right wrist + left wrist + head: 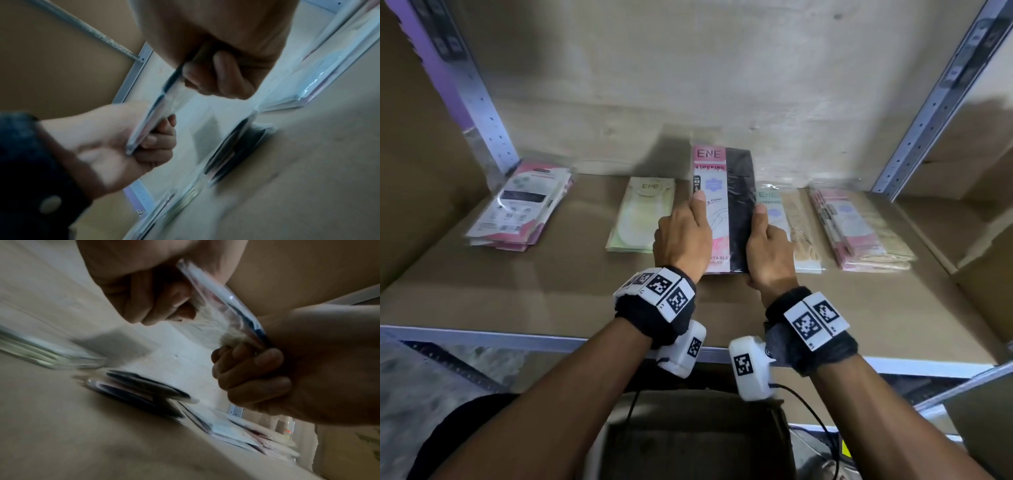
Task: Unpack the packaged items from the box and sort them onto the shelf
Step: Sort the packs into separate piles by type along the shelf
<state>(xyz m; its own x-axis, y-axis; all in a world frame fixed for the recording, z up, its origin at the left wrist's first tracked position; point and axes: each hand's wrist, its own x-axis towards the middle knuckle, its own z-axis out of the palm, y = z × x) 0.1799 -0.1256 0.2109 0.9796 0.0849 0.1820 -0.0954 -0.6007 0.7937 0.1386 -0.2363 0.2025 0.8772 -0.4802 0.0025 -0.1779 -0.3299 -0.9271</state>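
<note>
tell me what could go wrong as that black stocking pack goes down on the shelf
The black stocking pack, held by the left hand and right hand, hangs above a dark stack hemmed between the green pile and the beige pack. It could land skewed onto either neighbour, or slide off the slick stack.

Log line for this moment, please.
phase: placing | left hand + right hand: holding black stocking pack | above shelf | not released

Pink-and-black ENE stocking packet (722, 209) above the cardboard-lined shelf (551, 294), between packet stacks (859, 229)
</note>
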